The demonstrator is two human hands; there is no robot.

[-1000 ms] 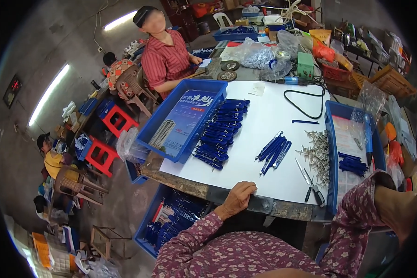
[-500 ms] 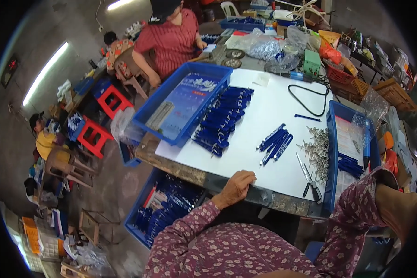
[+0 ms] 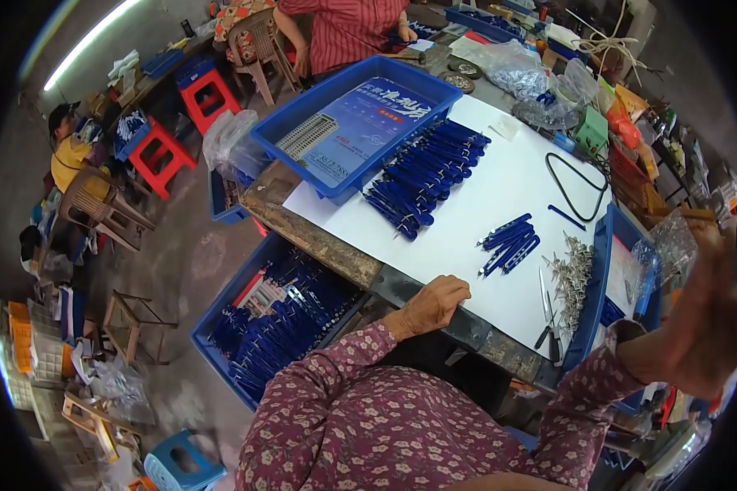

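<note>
My left hand (image 3: 436, 304) rests on the near edge of the white-covered table (image 3: 344, 214), its fingers curled in and closed, with nothing visible in them. Raised at the far right, my right hand (image 3: 704, 319) is smeared by motion, so its fingers and anything in them cannot be made out. A small bunch of slim blue plastic pieces (image 3: 508, 244) lies on the sheet beyond my left hand. Nearer the right lie a black-handled pair of scissors (image 3: 547, 321) and a heap of small silvery metal parts (image 3: 573, 277). Behind, a long row of blue pieces (image 3: 426, 176) is laid out.
A blue tray (image 3: 336, 192) with a printed sheet stands at the back left; another blue tray (image 3: 599, 270) borders the right. Below the table's left side sits a blue crate (image 3: 213, 315) of blue pieces. A black cord loop (image 3: 577, 217) lies back right. A person (image 3: 352, 33) works across the table.
My view has shifted, with the table appearing farther right. My right hand has come up into view at the right, blurred. My left hand stays on the table edge.
</note>
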